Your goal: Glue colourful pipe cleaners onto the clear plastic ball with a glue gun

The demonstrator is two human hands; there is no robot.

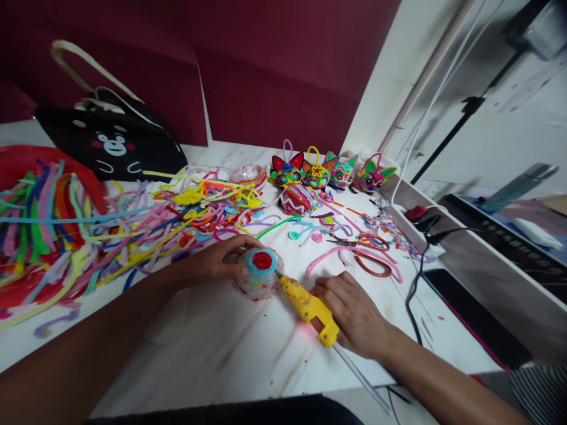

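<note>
Your left hand (221, 260) cups a small dome (259, 274) against the surface (212, 348), fingers curled round its far side so it cannot roll or slide; the dome sits just in front of you, its top wound with a blue ring and a red centre facing up. Your right hand (354, 313) is closed round the grip of a yellow glue gun (310, 307), which lies low and tilted with its nozzle touching the dome's near right edge, a hold that lets you steady the tip by resting the wrist on the surface. A clear glue stick pokes out behind the gun toward you. Just beyond the right hand lie scissors (354, 242) and a pink pipe-cleaner loop (354, 260), near enough to catch a sleeve. A black cable (416, 283) trails down the right edge. A heap of pipe cleaners (110, 224) crowds the left, four finished cat heads (328, 171) line the far edge, and a black bag (115, 147) stands behind.
</note>
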